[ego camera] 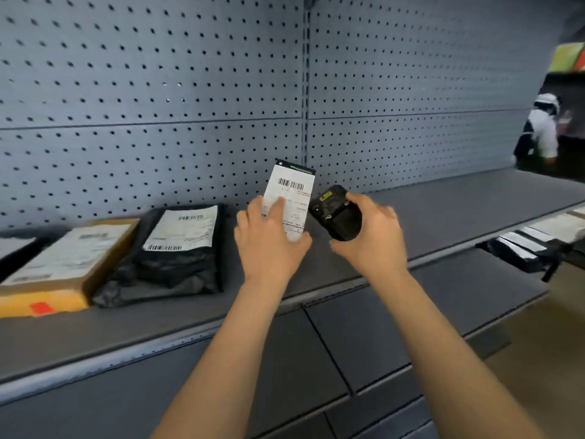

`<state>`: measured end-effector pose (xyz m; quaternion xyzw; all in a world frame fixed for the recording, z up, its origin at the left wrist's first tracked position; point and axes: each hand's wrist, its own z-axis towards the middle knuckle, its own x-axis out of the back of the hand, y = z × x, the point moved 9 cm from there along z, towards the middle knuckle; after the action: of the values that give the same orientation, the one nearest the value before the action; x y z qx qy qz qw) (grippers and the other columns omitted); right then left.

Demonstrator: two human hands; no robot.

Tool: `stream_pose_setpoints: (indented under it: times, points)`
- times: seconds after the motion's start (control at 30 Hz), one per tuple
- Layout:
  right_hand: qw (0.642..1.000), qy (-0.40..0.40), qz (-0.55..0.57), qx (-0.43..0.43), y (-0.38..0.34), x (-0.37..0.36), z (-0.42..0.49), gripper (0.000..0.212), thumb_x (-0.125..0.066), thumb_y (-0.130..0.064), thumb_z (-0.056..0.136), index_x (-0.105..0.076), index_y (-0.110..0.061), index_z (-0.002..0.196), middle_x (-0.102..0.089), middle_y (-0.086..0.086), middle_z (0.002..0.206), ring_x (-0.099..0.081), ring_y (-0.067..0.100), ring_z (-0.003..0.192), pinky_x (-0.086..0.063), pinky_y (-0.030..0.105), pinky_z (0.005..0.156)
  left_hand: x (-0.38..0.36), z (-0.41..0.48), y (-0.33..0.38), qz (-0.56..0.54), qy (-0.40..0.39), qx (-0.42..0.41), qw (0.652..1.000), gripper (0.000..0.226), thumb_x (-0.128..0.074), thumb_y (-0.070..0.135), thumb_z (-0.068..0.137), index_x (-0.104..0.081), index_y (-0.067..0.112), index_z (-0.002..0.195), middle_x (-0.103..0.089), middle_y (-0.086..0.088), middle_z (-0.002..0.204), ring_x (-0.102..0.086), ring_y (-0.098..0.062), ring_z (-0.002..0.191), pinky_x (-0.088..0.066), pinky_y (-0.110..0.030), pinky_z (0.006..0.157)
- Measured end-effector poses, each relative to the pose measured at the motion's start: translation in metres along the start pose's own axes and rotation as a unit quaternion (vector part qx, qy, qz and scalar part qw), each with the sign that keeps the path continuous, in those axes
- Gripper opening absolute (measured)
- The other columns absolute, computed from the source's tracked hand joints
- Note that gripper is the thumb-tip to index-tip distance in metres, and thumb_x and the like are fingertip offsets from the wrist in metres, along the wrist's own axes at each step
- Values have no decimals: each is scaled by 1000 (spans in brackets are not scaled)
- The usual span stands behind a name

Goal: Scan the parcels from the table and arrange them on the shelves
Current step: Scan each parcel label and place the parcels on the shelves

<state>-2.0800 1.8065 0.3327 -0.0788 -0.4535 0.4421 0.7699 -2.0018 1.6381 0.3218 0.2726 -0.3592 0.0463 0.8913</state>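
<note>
while both hands are up over the shelf [443,213], left to right: a sliver of a dark parcel [12,248] sits at the far left edge. next to it lies a flat cardboard parcel [63,264], white label up, orange front edge. just beside that is a black poly-bag parcel [177,251], label up, back edge near the pegboard [158,90]. all three lie on the shelf.

left hand [272,245] grips a small labelled parcel [292,198], fingers [278,207] curled round it with one across the label. it is held upright above the shelf, barcode facing the camera.

right hand [373,239] grips a black scanner [335,217], fingers wrapped over its body. the scanner is just beside the parcel's right edge; can't tell if they touch.

far right, below shelf level: more black bagged parcels [522,245] with white labels, blurred. behind them, a person [541,131] in white, well apart.
</note>
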Motion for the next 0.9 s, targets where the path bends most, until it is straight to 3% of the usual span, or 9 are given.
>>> stream_pose_setpoints:
  times: [0.17,0.43,0.6,0.9]
  points:
    - [994,-86,45,52,3,-42,41,78,-83,-17,63,-51,-24,133,-62,1,114,-44,23,110,-43,31,71,-11,14,-20,72,6,104,992,71,-70,47,71,-50,21,134,-41,-8,139,-35,-31,121,-33,-39,96]
    - [979,-163,89,87,13,-71,66,75,-83,-18,60,-53,-25,129,-63,0,108,-46,23,108,-52,38,74,-41,14,-41,103,-70,234,964,61,-63,55,81,-55,18,128,-50,-4,135,-39,-30,124,-35,-38,98]
    - [968,-180,128,121,10,-71,65,76,-82,-18,61,-52,-25,131,-63,-3,110,-45,21,106,-45,31,70,-19,0,-25,81,8,200,976,65,-65,52,82,-51,20,137,-44,-3,145,-32,-27,136,-28,-39,109]
    - [928,-226,223,198,-59,-62,19,77,-82,-21,65,-50,-27,135,-60,-8,118,-43,19,115,-36,25,76,73,-71,-34,126,136,185,965,63,-69,51,78,-58,20,131,-54,-5,136,-43,-26,129,-36,-44,109]
